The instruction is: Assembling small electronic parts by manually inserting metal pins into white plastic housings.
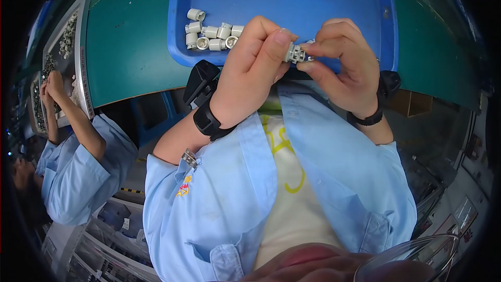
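Note:
Over the near edge of a blue tray (pixel 334 0), my left hand (pixel 250 65) is closed round a small light-grey cylindrical plastic part (pixel 296 54). Its slotted, toothed end points toward my right hand (pixel 348 65). Thumb and index finger of that right hand pinch a small shiny metal piece (pixel 310 59) at the slotted end. The fingertips partly cover this piece, so I cannot tell its exact kind or whether it sits in the plastic part. Several similar grey cylindrical parts (pixel 210 32) lie loose in the tray's near left corner.
Beneath the tray is a green tabletop (pixel 130 42). To the left, another person's hands (pixel 52 87) work over a metal-framed tray (pixel 81 57) holding many small parts. Dark devices on straps (pixel 202 82) are at both my wrists. A brown box (pixel 412 103) stands below the table at right.

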Available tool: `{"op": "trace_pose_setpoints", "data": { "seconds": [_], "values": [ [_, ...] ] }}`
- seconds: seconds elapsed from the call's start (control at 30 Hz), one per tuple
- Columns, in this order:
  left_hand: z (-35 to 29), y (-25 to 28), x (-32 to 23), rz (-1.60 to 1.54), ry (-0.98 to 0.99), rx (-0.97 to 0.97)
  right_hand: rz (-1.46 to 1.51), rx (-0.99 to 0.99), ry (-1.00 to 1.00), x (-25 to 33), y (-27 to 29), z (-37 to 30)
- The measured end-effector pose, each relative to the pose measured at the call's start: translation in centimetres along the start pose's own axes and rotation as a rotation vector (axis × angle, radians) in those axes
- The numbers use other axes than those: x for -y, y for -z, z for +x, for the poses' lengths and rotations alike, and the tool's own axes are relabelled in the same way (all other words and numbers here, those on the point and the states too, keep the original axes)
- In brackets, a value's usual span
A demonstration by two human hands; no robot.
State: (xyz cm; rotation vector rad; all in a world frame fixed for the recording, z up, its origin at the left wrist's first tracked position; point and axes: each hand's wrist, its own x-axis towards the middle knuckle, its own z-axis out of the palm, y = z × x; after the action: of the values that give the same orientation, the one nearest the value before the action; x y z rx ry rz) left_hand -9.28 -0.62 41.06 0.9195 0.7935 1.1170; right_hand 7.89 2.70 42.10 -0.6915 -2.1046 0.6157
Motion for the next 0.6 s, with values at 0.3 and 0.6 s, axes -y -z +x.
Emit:
{"op": "trace_pose_setpoints", "data": {
  "seconds": [0.3,0.6],
  "values": [
    [0.1,0.4,0.4,0.006,-0.039,-0.006,-0.108,-0.028,0.059,0.4,-0.1,0.3],
    [0.0,0.2,-0.1,-0.046,-0.017,0.025,0.147,0.002,-0.073,0.2,0.0,-0.4]
  ]
}}
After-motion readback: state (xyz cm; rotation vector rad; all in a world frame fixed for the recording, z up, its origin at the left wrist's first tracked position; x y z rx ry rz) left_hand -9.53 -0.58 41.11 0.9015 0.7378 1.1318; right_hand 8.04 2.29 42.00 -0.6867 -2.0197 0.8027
